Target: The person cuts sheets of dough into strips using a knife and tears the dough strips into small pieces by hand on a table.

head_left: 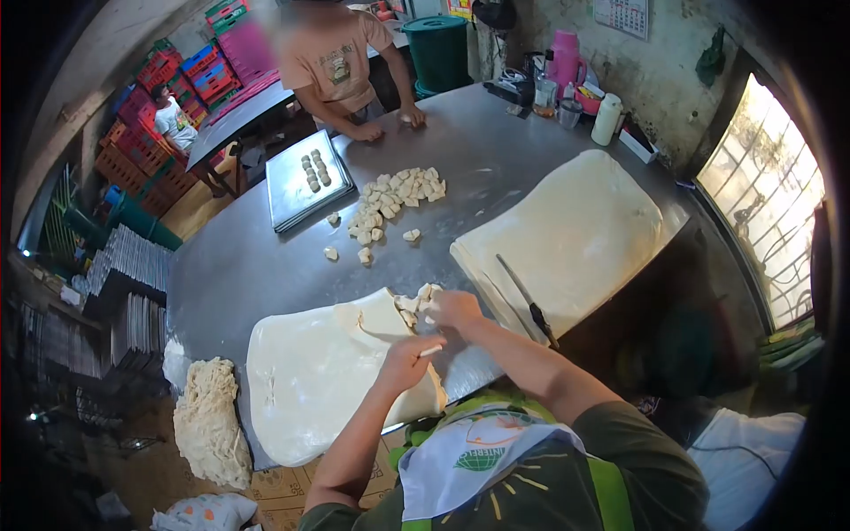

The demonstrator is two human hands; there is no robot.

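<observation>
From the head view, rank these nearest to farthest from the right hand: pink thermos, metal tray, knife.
1. Knife: nearest, just right of the right hand.
2. Metal tray: farther, ahead and left.
3. Pink thermos: farthest, at the table's far right corner.

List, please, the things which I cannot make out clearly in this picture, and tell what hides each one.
All in the head view:
Left hand: its curled fingers hide what it may hold.
Right hand: it hides its own grip, if any, on the dough pieces.
Wall calendar: print too small to read.
White bag: the bottom edge cuts it off.
</observation>
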